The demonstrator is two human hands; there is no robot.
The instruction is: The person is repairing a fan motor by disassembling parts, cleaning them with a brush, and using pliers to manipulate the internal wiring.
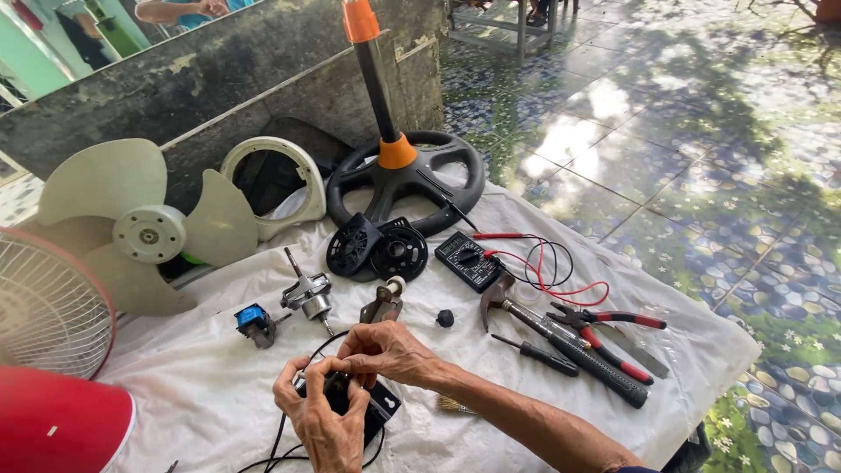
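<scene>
My left hand (pixel 322 419) grips a small black switch box (pixel 378 405) with a black cable (pixel 282 438) trailing off it toward the near edge. My right hand (pixel 385 350) reaches over from the right and pinches at the top of the same box with its fingertips. Both hands hover low over a white cloth (pixel 455 263) spread on the table. Just beyond my fingers lie a fan motor with its shaft (pixel 308 296), a small blue-topped part (pixel 255 322) and a metal bracket (pixel 384 303).
A claw hammer (pixel 561 343), screwdriver (pixel 536 354), red-handled pliers (pixel 613 337), multimeter (pixel 469 259) with red and black leads, and black knob (pixel 445 317) lie right. Fan blade (pixel 140 229), wire guard (pixel 48 307), black fan base with pole (pixel 405 175) stand behind.
</scene>
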